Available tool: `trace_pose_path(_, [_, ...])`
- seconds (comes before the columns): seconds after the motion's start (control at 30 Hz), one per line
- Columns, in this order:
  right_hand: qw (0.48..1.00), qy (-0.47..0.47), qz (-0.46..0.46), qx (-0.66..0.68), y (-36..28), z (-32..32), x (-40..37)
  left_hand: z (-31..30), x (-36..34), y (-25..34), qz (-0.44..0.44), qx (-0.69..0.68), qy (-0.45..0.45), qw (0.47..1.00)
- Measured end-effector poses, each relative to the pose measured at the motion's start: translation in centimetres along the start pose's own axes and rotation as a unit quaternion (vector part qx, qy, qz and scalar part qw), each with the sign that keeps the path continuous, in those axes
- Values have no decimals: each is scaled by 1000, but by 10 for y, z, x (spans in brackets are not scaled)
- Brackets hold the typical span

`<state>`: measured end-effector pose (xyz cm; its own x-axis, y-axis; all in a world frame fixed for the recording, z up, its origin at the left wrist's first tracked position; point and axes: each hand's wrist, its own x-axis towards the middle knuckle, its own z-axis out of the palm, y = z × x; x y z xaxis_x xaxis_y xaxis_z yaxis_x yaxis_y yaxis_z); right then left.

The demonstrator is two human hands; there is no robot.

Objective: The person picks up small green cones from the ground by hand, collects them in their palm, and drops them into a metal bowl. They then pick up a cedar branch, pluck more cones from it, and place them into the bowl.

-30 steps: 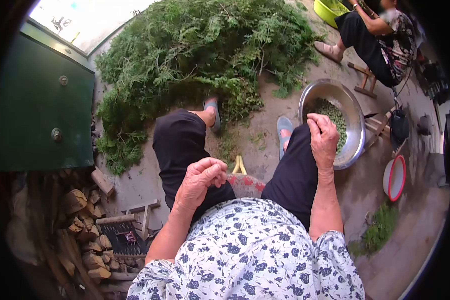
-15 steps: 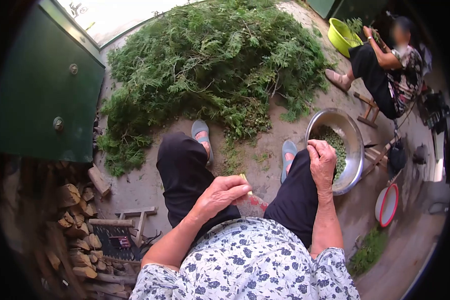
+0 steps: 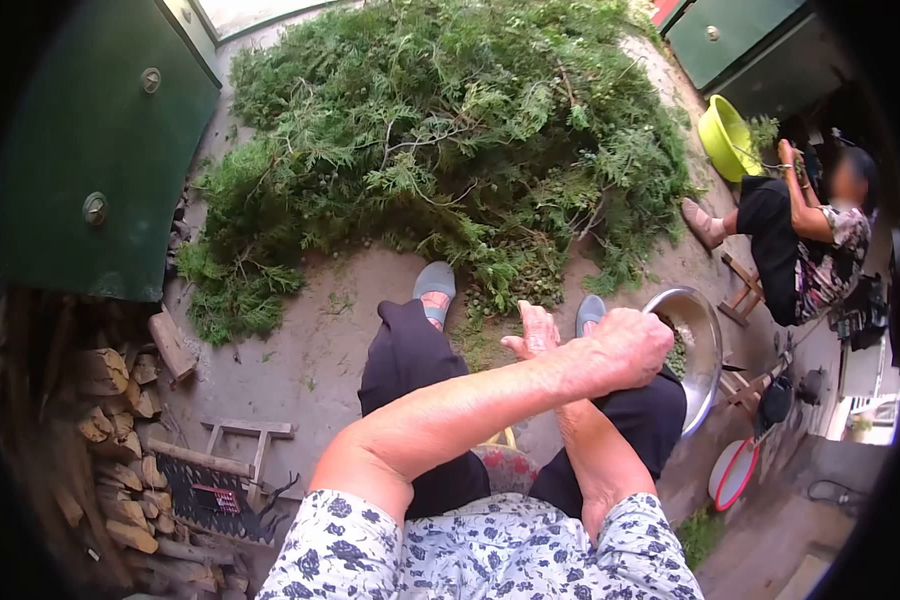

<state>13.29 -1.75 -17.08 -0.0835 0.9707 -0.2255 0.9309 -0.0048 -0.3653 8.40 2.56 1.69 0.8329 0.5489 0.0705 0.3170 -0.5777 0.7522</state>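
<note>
Green pieces (image 3: pixel 678 358): small, loose, down in the metal bowl; partly hidden by the left hand.
Metal bowl (image 3: pixel 706 335): on the floor, just beyond the person's right knee, near side covered by hand and leg.
Left hand (image 3: pixel 635 348): reached across the body to the bowl's near rim, fingers curled; contents, if any, can't tell.
Right hand (image 3: pixel 536 332): apart from left, beyond the left forearm, fingers spread, nothing visible in it; nearest the branch pile and left forearm.
Handling, judged: if the fist holds anything, open it low and well inside the rim, since small pieces could roll off. Crossed arms are cramped; keep the right hand clear of the left forearm.
Branch pile (image 3: pixel 440 150): leafy, green, on the floor ahead of the shoes.
Co-worker (image 3: pixel 815 262): seated beyond the bowl, hands at a sprig beside the yellow-green basin (image 3: pixel 714 132).
Edges: split firewood (image 3: pixel 120 430), wooden-framed stool (image 3: pixel 240 465), green door (image 3: pixel 80 160).
</note>
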Motion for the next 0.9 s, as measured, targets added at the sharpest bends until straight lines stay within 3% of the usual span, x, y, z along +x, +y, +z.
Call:
trace_pose_path(0.1, [999,-17,27,13,3,30,36,14,3,-31,31,-12,51,998])
trace_pose_path(0.13, [1000,-7,27,1,3,35,51,16,1,-32,27,24,127,991])
trace_pose_path(0.17, [1000,0,25,-10,3,43,65,18,0,-28,-8,88,95,992])
trace_pose_path(0.2, [1000,-7,22,-6,1,51,83,12,-3,-30,15,113,81,990])
trace_pose_path(0.23, [999,12,21,-28,1,60,101,8,-5,-30,13,70,76,995])
trace_pose_path(0.33, [996,61,-2,-64,0,86,151,-15,-16,-30,11,141,87,986])
trace_pose_path(0.37, [995,76,-18,-69,-3,91,166,-19,-20,-31,2,142,125,982])
trace_pose_path(0.43, [994,38,-39,-96,-15,96,192,-40,-30,-31,-29,114,98,988])
trace_pose_path(0.5, [977,80,-86,-176,-16,122,211,-53,-33,-26,-47,74,107,990])
trace_pose_path(0.53, [968,161,-107,-160,-17,129,220,-54,-32,-31,-49,75,102,991])
trace_pose_path(0.63, [984,101,-100,-111,-18,125,240,-57,-30,-35,-88,95,118,985])
trace_pose_path(0.7, [974,153,-127,-112,-11,117,249,-55,-28,-35,-77,78,125,986])
trace_pose_path(0.77, [999,15,-30,21,-8,96,252,-55,-28,-37,-65,64,136,987])
trace_pose_path(0.8, [992,96,-43,64,1,93,246,-54,-27,-37,-63,73,133,986])
trace_pose_path(0.9, [982,72,-93,146,30,58,225,-42,-26,-39,-69,112,117,984])
